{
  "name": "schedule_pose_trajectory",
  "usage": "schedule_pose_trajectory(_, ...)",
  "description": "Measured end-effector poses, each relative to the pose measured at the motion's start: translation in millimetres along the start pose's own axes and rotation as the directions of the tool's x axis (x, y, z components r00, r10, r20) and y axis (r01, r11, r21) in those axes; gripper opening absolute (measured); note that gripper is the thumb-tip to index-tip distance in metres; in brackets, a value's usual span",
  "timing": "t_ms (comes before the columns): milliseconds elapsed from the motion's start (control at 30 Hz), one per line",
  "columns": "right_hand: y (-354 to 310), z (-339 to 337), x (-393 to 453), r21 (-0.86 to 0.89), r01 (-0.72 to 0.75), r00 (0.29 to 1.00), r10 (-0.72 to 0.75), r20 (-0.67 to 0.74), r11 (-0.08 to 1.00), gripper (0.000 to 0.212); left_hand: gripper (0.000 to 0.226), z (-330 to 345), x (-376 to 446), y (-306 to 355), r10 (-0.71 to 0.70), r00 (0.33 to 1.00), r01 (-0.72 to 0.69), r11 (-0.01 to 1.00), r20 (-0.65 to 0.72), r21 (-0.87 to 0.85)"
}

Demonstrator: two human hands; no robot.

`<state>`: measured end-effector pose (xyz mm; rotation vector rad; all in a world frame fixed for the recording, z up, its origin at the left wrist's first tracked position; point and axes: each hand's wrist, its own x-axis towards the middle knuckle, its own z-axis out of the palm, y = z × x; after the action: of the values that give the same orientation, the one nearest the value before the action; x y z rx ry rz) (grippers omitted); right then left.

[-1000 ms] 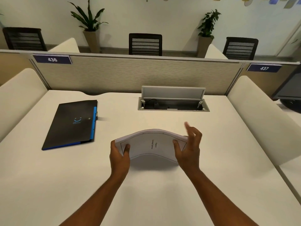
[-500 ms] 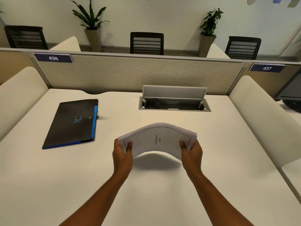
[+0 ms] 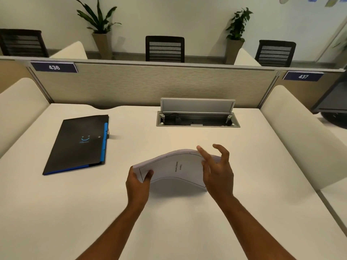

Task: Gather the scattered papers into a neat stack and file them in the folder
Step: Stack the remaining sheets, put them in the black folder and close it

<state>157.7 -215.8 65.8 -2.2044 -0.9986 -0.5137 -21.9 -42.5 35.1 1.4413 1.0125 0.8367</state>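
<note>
A stack of white printed papers (image 3: 174,168) arches upward above the middle of the white desk (image 3: 187,222). My left hand (image 3: 138,182) grips its left end, thumb on top and fingers underneath. My right hand (image 3: 217,169) is at the stack's right end with fingers spread and lifted off the paper; its palm side is near the edge, and contact there is hidden. A black folder (image 3: 78,144) with blue tabs lies shut and flat at the left of the desk, apart from both hands.
An open cable box (image 3: 197,119) with a raised grey lid sits in the desk behind the papers. A beige partition (image 3: 150,85) closes the far edge, and cream side panels (image 3: 300,132) bound both sides. Chairs and plants stand beyond.
My right hand, which gripped the stack's right end half a second ago, has let go and opened its fingers above it. The left hand keeps its grip; the stack still arches.
</note>
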Motion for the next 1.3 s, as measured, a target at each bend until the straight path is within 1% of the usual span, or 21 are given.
schedule_pose_trajectory(67, 1.5, 1.2, -4.7, -0.039, 0.003, 1.000, -0.002, 0.022, 0.999, 0.064, 0.042, 1.4, -0.9, -0.6, -0.007, 1.000, 0.007, 1.000, -0.009, -0.005)
schedule_pose_trajectory(233, -2.0, 1.4, -6.8, -0.046, -0.005, 0.998, 0.008, 0.058, 0.999, 0.070, 0.045, 0.9, 3.7, -1.2, -0.006, 1.000, 0.006, 1.000, -0.002, 0.012)
schedule_pose_trajectory(333, -5.3, 0.4, -6.0, -0.020, -0.046, 0.998, 0.046, 0.041, 0.999, 0.069, 0.048, 1.1, 6.0, -1.4, -0.009, 1.000, 0.009, 1.000, 0.004, 0.019)
schedule_pose_trajectory(433, -5.5, -0.5, -6.8, -0.024, -0.043, 0.998, 0.044, 0.054, 0.999, 0.066, 0.052, 1.1, 8.1, -0.2, -0.014, 1.000, 0.014, 0.999, 0.007, 0.036)
schedule_pose_trajectory(567, -6.8, -3.0, -4.2, -0.016, -0.067, 0.995, 0.068, 0.067, 0.998, 0.073, 0.060, 0.7, 10.4, 2.0, -0.029, 1.000, 0.028, 0.998, 0.013, 0.058)
schedule_pose_trajectory(667, -7.1, -2.3, -5.2, -0.031, -0.042, 0.996, 0.044, 0.080, 0.999, 0.068, 0.059, 0.7, 10.4, 2.7, -0.027, 0.999, 0.026, 0.998, 0.017, 0.060)
schedule_pose_trajectory(767, -7.5, -2.8, -4.2, -0.014, -0.068, 0.995, 0.068, 0.074, 0.998, 0.074, 0.056, 0.8, 11.5, 3.1, -0.026, 0.999, 0.025, 0.998, 0.020, 0.063)
schedule_pose_trajectory(833, -7.1, -1.8, -3.5, -0.023, -0.037, 0.997, 0.039, 0.070, 0.999, 0.074, 0.055, 0.5, 13.0, 3.4, -0.027, 0.999, 0.026, 0.998, 0.020, 0.062)
schedule_pose_trajectory(867, -6.3, -1.0, -3.4, -0.011, -0.024, 0.998, 0.025, 0.056, 1.000, 0.076, 0.055, 0.4, 13.6, 3.4, -0.029, 0.999, 0.027, 0.998, 0.020, 0.063)
schedule_pose_trajectory(900, -5.3, -0.6, -3.1, 0.043, -0.036, 0.999, 0.034, 0.035, 0.998, 0.079, 0.055, 0.6, 13.8, 3.3, -0.031, 0.999, 0.029, 0.997, 0.019, 0.066)
schedule_pose_trajectory(933, -4.3, -0.2, -2.1, 0.136, -0.084, 0.996, 0.083, 0.016, 0.987, 0.084, 0.054, 0.5, 14.3, 2.9, -0.032, 0.999, 0.030, 0.997, 0.018, 0.070)
schedule_pose_trajectory(967, -1.8, 0.8, -1.3, 0.243, -0.163, 0.986, 0.166, 0.009, 0.956, 0.090, 0.053, 0.7, 14.8, 2.5, -0.032, 0.999, 0.031, 0.997, 0.017, 0.074)
schedule_pose_trajectory(1000, 1.7, 1.7, -0.9, 0.356, -0.270, 0.961, 0.276, 0.033, 0.895, 0.094, 0.052, 1.1, 15.4, 2.3, -0.034, 0.999, 0.032, 0.996, 0.018, 0.081)
schedule_pose_trajectory(1033, 5.9, 2.5, -0.7, 0.469, -0.384, 0.918, 0.384, 0.101, 0.795, 0.094, 0.050, 0.9, 16.5, 2.1, -0.034, 0.999, 0.032, 0.995, 0.019, 0.091)
schedule_pose_trajectory(1067, 9.8, 3.6, -0.3, 0.562, -0.491, 0.864, 0.457, 0.212, 0.666, 0.088, 0.049, 0.8, 17.9, 2.0, -0.033, 0.999, 0.031, 0.994, 0.021, 0.104)
schedule_pose_trajectory(1100, 13.9, 6.5, -1.1, 0.614, -0.571, 0.812, 0.482, 0.328, 0.545, 0.073, 0.047, 1.3, 19.1, 2.4, -0.033, 0.999, 0.030, 0.993, 0.024, 0.112)
schedule_pose_trajectory(1133, 17.7, 11.7, -3.1, 0.626, -0.623, 0.773, 0.490, 0.403, 0.469, 0.054, 0.046, 1.9, 20.1, 3.0, -0.035, 0.999, 0.032, 0.993, 0.028, 0.115)
schedule_pose_trajectory(1167, 18.6, 15.5, -5.0, 0.614, -0.655, 0.746, 0.508, 0.431, 0.441, 0.038, 0.045, 3.1, 20.8, 3.8, -0.039, 0.999, 0.035, 0.993, 0.034, 0.111)
schedule_pose_trajectory(1200, 17.9, 18.2, -6.7, 0.602, -0.664, 0.737, 0.527, 0.424, 0.444, 0.029, 0.045, 4.6, 21.3, 4.9, -0.042, 0.998, 0.038, 0.994, 0.037, 0.104)
schedule_pose_trajectory(1233, 15.9, 19.9, -7.6, 0.603, -0.659, 0.737, 0.545, 0.400, 0.449, 0.025, 0.044, 6.2, 21.4, 6.5, -0.043, 0.998, 0.040, 0.995, 0.037, 0.095)
schedule_pose_trajectory(1300, 9.0, 20.6, -5.1, 0.638, -0.628, 0.748, 0.571, 0.338, 0.446, 0.023, 0.043, 8.5, 21.9, 11.0, -0.042, 0.999, 0.040, 0.997, 0.017, 0.064)
